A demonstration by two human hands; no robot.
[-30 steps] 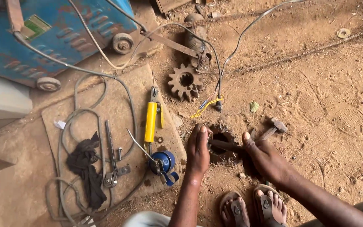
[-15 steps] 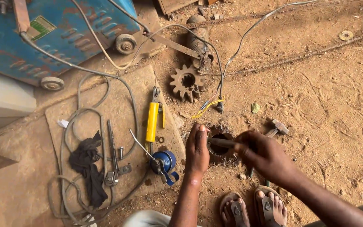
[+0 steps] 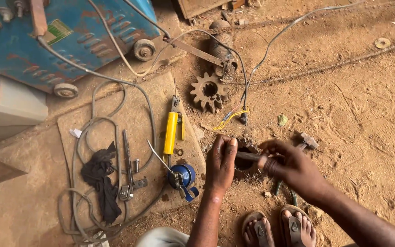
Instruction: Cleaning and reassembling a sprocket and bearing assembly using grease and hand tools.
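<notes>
- Left hand (image 3: 220, 167) is pressing flat-ish on the dirt, fingers curled over the left rim of a small hole (image 3: 244, 161) in the ground; thumb tip is pointing up beside the rod. It is gripping nothing that I can see.
- Right hand (image 3: 293, 167) is closing its fingers around a short dark metal rod (image 3: 248, 156), holding it roughly level across the top of the hole, tip pointing toward the left hand.
- Hole is sitting just off the right edge of the flat board (image 3: 115, 137) lying on the dirt, near that edge's lower half.
- On the board: yellow-handled tool (image 3: 171, 132) is lying near the right edge, blue oil can (image 3: 184, 176) with a thin spout near the lower right corner, black rag (image 3: 100, 180) and a metal clamp tool (image 3: 128, 171) toward the middle, grey cable (image 3: 115, 114) looping around them.
- Rusty gear (image 3: 209, 92) is lying on the dirt above the hole, well apart from both hands.
- Hammer head (image 3: 308, 140) is resting just beyond the right hand.
- Blue welding machine (image 3: 69, 36) is standing at top left.
- Sandalled feet (image 3: 275, 228) are planted just below the hands.
</notes>
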